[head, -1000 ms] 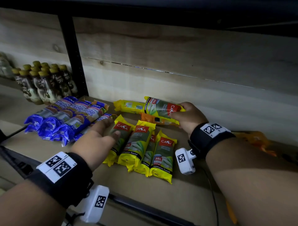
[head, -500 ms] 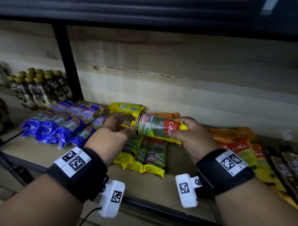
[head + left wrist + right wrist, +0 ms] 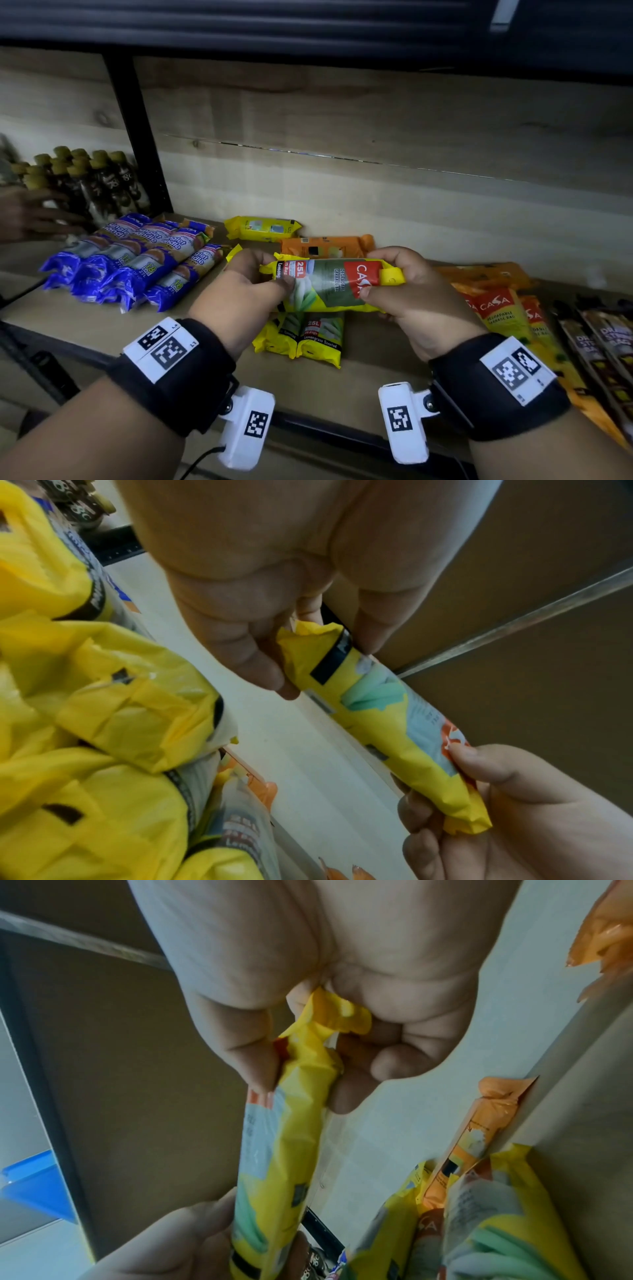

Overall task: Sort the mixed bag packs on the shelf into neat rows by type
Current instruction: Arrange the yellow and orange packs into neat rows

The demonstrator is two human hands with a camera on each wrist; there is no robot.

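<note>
Hands (image 3: pixel 337 293) pinch crinkly yellow pack (image 3: pixel 330 286) (tube-shaped, glossy film) at both ends.

The crinkled yellow plastic bag pack held crosswise (image 3: pixel 330 286) reads "CASA" on its red panel, "25L" in a red box, and "DEGRADABLE GARBAGE BAG". A yellow pack lying on the shelf below (image 3: pixel 320 337) shows "25L" and "Lemongrass Scented". The orange pack at right (image 3: pixel 498 308) bears "CASA" — the glossy blue packs (image 3: pixel 137 263) show "27L".
</note>
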